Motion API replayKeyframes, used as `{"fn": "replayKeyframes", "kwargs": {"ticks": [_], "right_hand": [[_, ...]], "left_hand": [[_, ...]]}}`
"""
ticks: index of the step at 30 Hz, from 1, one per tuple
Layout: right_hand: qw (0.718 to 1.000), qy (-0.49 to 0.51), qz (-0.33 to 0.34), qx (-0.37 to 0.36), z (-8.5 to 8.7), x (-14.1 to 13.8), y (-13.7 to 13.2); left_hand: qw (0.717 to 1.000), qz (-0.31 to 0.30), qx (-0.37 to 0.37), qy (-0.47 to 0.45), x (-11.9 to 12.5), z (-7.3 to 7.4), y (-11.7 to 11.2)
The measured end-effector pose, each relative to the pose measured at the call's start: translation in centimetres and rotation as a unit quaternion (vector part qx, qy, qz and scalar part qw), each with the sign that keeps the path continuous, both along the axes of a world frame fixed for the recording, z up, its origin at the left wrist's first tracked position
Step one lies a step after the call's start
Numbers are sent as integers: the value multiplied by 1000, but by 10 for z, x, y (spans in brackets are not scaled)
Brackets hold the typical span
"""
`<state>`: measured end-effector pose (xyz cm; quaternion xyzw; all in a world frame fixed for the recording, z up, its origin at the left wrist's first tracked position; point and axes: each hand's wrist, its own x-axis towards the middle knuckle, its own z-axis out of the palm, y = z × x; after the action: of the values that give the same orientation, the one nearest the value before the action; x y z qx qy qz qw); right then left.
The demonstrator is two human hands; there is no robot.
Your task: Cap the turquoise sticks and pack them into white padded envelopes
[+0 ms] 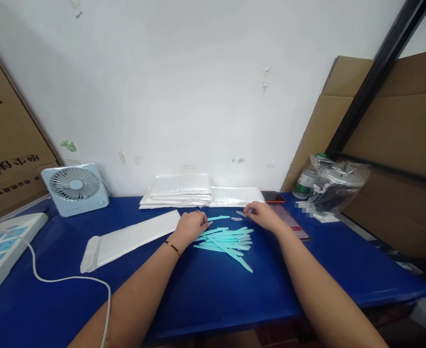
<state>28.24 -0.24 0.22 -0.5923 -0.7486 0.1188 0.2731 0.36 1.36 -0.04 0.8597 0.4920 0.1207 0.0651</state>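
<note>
My left hand [193, 225], wearing a ring and a dark bracelet, is closed at the left end of a teal eyebrow razor [219, 217]. Just below it lies a loose pile of teal eyebrow razors [227, 239], several with clear caps on their blades. My right hand [262, 215] pinches a small clear blade cap [240, 213] between thumb and finger. Another clear cap [236, 219] rests on the blue tabletop [205, 295] beside it. To the left of my left hand, a white bubble mailer [133, 239] lies flat, partly behind that hand.
White bubble mailers [180, 186] are stacked against the wall. A light-blue fan [76, 188] and a power strip [3, 251] with a white cable stand left. Phones [289, 220], a bottle [305, 183] and a plastic bag [338, 186] are right. Cardboard flanks both sides.
</note>
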Motion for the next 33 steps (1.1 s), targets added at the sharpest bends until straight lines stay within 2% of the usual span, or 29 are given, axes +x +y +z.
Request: {"fn": "replayKeyframes", "kwargs": {"ticks": [2,5,7,9,13,15,17,20,23,27,30,33], "right_hand": [[999,32,39,6,-3,-19,-1],[989,58,138,-7,-4,-50,-4],[985,47,163,-10,-4,-60,-4],[990,31,136,-2,-4,-55,-1],[999,4,37,-8,-3,-23,4],[1000,-9,25,-13,-1,-12,3],[998,-18,47,-24,1,-7,0],[991,-14,100,-83,4,-5,-6],[983,-4,126,-133,3,-2,-9],[977,-1,147,-156,0,1,-8],[974,16,152,-165,3,-2,-8],[978,54,143,-141,6,-8,-10]], "left_hand": [[1000,-14,20,-3,6,0,-2],[998,-43,43,-35,15,2,-8],[996,-53,47,-55,18,4,-11],[996,-41,35,-65,17,5,-12],[998,-28,-34,-46,4,5,-11],[996,-36,-70,-35,-2,5,-9],[995,-29,-88,-31,-4,4,-9],[997,-23,-75,-23,-1,4,-9],[1000,-8,-20,-22,4,4,-7],[997,24,57,-49,7,2,-5],[996,-12,53,-73,9,1,-8],[996,-57,25,-60,11,1,-12]]}}
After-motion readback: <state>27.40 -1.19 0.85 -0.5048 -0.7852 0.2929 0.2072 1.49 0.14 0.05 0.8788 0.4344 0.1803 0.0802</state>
